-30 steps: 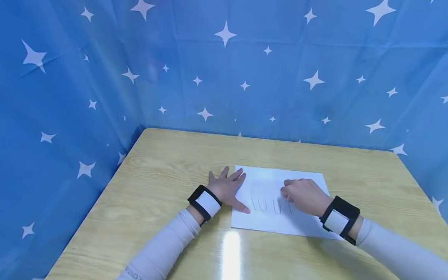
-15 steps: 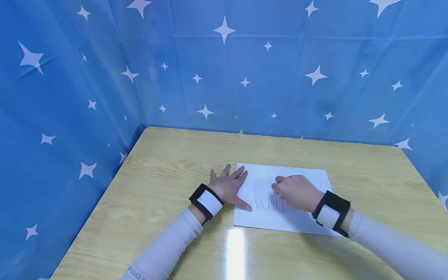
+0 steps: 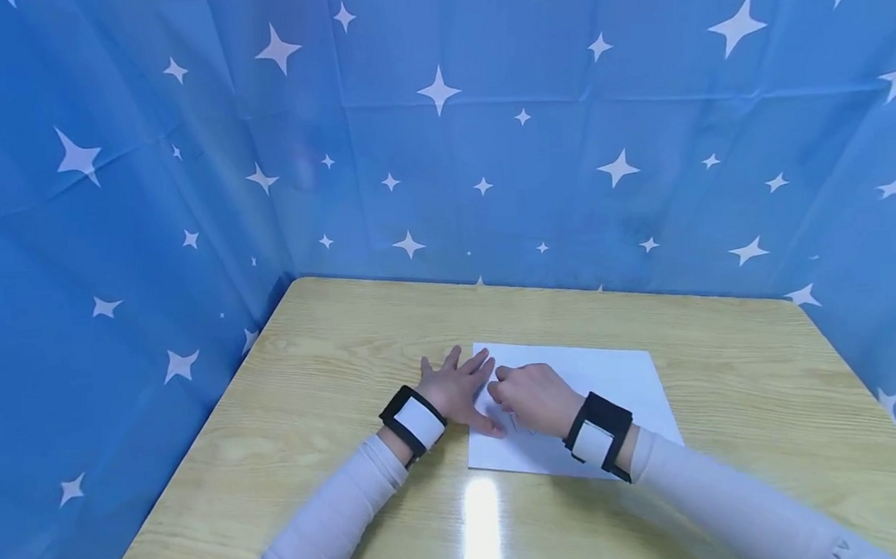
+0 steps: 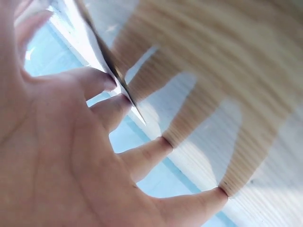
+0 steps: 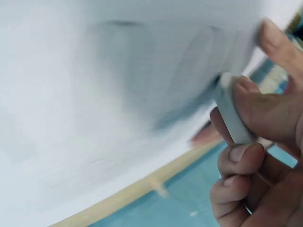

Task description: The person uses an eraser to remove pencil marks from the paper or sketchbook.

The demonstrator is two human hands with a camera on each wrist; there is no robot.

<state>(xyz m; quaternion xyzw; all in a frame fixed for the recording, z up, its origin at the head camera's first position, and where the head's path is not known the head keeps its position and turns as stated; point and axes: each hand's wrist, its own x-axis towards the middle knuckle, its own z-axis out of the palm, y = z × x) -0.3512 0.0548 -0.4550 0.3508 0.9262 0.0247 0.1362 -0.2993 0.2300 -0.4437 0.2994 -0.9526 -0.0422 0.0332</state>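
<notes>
A white sheet of paper (image 3: 610,372) lies on the wooden table. My left hand (image 3: 456,393) rests on its left edge with fingers spread, the thumb over the paper; in the left wrist view the fingertips (image 4: 163,144) touch the tabletop, with the paper's thin edge (image 4: 102,49) by two of them. Close beside it, my right hand (image 3: 536,399) pinches a small white eraser (image 5: 231,111) between thumb and curled fingers. The eraser's end meets the paper near grey curved strokes (image 5: 208,35). In the head view the hand hides the eraser and most of the strokes.
The wooden table (image 3: 330,335) extends round the paper on all sides. A blue curtain (image 3: 443,163) with white stars hangs behind it and along its left. Light glares off the tabletop (image 3: 481,528) near the front.
My right hand has moved left across the paper, from its right half to close beside my left hand. The left hand stays on the paper's edge. The head view has shifted slightly.
</notes>
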